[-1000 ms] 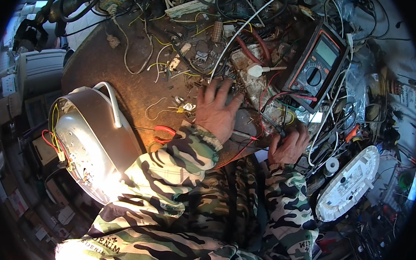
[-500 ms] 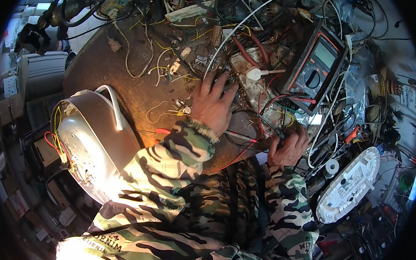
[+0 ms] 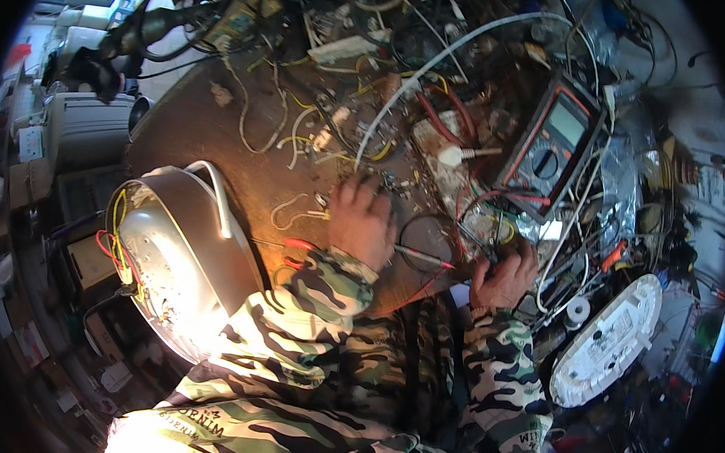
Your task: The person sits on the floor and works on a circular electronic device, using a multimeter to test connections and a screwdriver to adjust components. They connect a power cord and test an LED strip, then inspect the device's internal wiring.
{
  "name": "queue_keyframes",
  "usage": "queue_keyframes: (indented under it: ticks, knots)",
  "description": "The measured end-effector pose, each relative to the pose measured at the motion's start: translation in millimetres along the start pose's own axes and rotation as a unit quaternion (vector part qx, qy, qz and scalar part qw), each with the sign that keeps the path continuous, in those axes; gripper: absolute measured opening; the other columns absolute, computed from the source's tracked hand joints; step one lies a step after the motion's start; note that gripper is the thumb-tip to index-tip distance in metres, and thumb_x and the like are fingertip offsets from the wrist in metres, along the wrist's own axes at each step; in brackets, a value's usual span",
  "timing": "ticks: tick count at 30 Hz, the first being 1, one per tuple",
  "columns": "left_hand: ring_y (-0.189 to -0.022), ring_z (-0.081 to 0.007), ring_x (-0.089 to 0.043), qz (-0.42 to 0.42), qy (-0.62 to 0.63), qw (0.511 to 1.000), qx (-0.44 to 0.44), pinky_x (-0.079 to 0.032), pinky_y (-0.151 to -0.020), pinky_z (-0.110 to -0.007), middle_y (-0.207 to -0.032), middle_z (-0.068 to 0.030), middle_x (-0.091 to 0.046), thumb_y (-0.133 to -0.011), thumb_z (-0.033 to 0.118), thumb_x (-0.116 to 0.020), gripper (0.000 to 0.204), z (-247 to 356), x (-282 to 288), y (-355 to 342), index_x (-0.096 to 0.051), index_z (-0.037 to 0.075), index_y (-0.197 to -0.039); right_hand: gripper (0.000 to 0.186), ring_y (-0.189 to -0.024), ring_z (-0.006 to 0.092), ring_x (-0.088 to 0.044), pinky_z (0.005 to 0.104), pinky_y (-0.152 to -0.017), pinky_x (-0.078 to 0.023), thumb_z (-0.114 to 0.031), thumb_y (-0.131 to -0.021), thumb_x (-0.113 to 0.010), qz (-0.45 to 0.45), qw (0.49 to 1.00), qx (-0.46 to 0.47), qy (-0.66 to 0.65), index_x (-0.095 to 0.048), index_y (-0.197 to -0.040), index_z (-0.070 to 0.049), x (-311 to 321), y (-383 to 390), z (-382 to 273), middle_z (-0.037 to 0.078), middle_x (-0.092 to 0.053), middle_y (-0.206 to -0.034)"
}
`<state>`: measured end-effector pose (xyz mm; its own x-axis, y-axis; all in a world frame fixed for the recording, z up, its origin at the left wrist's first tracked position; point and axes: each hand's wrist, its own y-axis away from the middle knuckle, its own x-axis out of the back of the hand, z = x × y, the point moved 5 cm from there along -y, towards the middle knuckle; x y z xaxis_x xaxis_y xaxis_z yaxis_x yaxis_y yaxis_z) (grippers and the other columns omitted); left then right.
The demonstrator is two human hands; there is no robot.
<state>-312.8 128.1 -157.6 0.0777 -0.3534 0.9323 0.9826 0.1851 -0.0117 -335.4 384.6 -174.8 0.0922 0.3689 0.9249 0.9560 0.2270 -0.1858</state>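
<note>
My left hand (image 3: 363, 222) is over the middle of the brown worktable, palm down. Its fingers are bent and blurred, and their tips are hidden among small scraps. One end of a white cable (image 3: 413, 82) comes down to these fingertips. Farther right, my right hand (image 3: 506, 277) is closed on what looks like a black test probe (image 3: 489, 254), thumb against fingers. Another test probe (image 3: 424, 256), with a red end, lies between my hands. A multimeter (image 3: 547, 151) in a dark and red case lies beyond my right hand.
An oval lamp-like housing (image 3: 232, 256) with a white handle and loose wires stands at the left. Red-handled pliers (image 3: 299, 244) lie beside it. A white two-pin plug (image 3: 451, 155), scrap wires and parts crowd the far side. A white oval cover (image 3: 609, 341) rests at the right.
My left hand has drawn back toward me, its fingers going from stretched out to bent. The whole view has shifted slightly. My right hand stays in nearly the same place.
</note>
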Motion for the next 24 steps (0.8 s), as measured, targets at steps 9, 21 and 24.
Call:
queue_keyframes:
  ticks: [9,21,24]
  knots:
    - [-0.138,-0.0345,-0.04,-0.015,0.016,0.998,-0.062,-0.037,-0.11,-0.057,-0.144,-0.0143,-0.05,-0.076,0.015,-0.064,0.049,28.9,-34.7,-3.5,-0.063,0.007,-0.125,0.044,-0.119,0.051,-0.049,0.0612,-0.097,-0.039,-0.038,-0.096,-0.05,0.047,0.998,0.027,0.04,-0.053,-0.113,0.003,-2.6,9.1,-1.4,0.027,-0.053,-0.127]
    - [-0.142,-0.0311,-0.036,-0.088,-0.015,0.994,-0.063,-0.028,-0.115,-0.06,-0.146,-0.01,-0.049,-0.086,0.019,-0.055,0.041,37.4,-71.0,-4.1,-0.063,0.01,-0.125,0.042,-0.124,0.0497,-0.044,0.0631,-0.097,-0.035,-0.033,-0.093,-0.052,0.001,0.999,0.007,0.043,-0.049,-0.115,0.004,-4.1,8.4,-0.7,0.027,-0.049,-0.131]
    - [-0.142,-0.029,-0.038,-0.097,-0.041,0.992,-0.069,-0.028,-0.116,-0.059,-0.145,-0.0095,-0.05,-0.087,0.018,-0.054,0.038,39.7,-78.9,-5.3,-0.063,0.01,-0.123,0.042,-0.124,0.0498,-0.044,0.0632,-0.097,-0.035,-0.033,-0.093,-0.052,0.012,0.999,0.004,0.047,-0.05,-0.114,0.004,-4.6,9.3,1.6,0.027,-0.049,-0.131]
